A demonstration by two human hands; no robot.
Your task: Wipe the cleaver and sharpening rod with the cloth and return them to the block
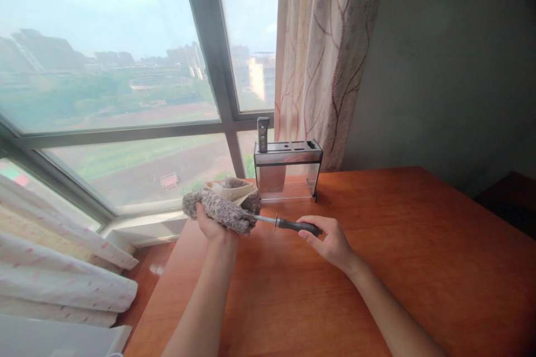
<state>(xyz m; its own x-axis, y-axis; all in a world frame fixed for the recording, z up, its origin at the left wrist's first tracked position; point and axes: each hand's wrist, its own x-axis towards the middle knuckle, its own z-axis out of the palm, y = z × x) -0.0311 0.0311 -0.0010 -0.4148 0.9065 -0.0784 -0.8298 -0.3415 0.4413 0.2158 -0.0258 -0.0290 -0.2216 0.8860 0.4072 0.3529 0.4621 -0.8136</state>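
Filling the far left is one big window (104,78) with dark gray bars. One dark wall (444,56) stands on the far right. One red-brown wooden table (410,268) runs from near to far. Two curtains show: one with branch lines (320,50) hangs far off, between the window and the wall, and one with small pink marks (62,268) hangs on the near left.

One clear knife block (288,154) with a dark top stands at the far edge of the table. One fuzzy gray cloth (228,213) is bunched up over the left part of the table, left of the block and nearer.

Two hands show. The left hand (212,228) is under the near side of the cloth and clamped on it. Its thumb presses the fuzz; its other fingers are hidden, so I cannot tell how they are spread. The right hand (329,239) has its fingers curled together around the end of a black grip, with the thumb on the near side.

That grip belongs to one sharpening steel (288,224). Its thin metal rod points left into the cloth, and its tip is hidden. Smallest is one dark knife handle (262,135), standing up at the left end of the block.
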